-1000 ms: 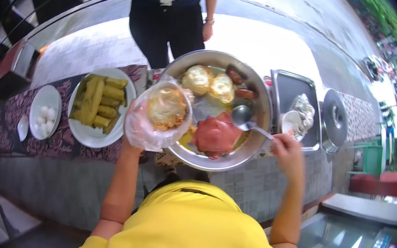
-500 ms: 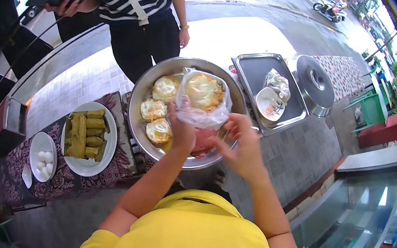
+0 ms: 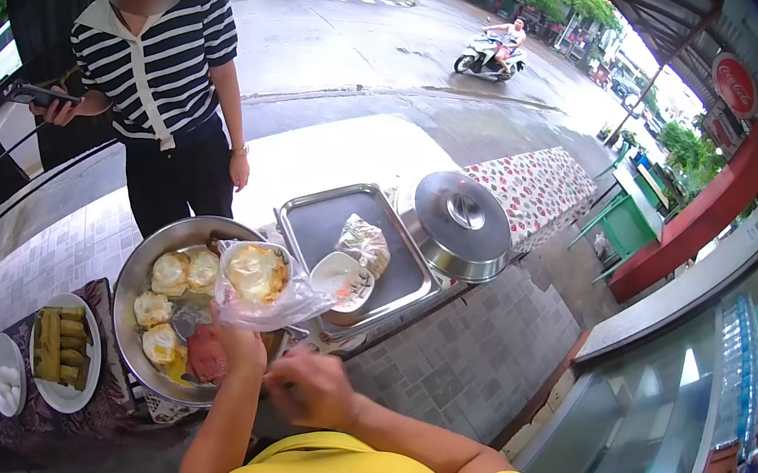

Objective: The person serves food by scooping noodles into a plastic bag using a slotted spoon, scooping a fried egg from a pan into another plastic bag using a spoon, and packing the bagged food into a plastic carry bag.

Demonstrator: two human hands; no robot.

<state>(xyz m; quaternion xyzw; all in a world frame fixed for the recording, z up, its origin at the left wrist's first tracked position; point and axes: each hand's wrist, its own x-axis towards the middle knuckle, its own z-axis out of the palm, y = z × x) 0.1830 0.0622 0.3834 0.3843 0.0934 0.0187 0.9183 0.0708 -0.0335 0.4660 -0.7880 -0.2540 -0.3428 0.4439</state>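
Over the right side of a big round pan (image 3: 140, 248), my left hand (image 3: 240, 345) holds up a clear plastic bag (image 3: 278, 311) from below. A fried egg (image 3: 257, 271) lies in a bowl inside the bag. My right hand (image 3: 311, 388) is just right of my left wrist, its fingers curled and blurred; whether it holds anything is hidden. Several fried eggs (image 3: 160, 343) and a piece of reddish meat (image 3: 208, 353) sit in the pan. A spoon handle (image 3: 297, 331) sticks out past the pan's right rim.
Right of the pan, a metal tray (image 3: 307, 203) carries a small white bowl (image 3: 341, 281) and a filled bag (image 3: 365, 246). Beyond is a lidded pot (image 3: 462, 224). Left are a plate of wrapped food (image 3: 63, 348) and white eggs (image 3: 7, 389). A person (image 3: 166, 74) with a phone stands opposite.
The view has swung right and up. My right hand has let go of the spoon and come near my left wrist. The bagged bowl has moved from the pan's left side to its right.
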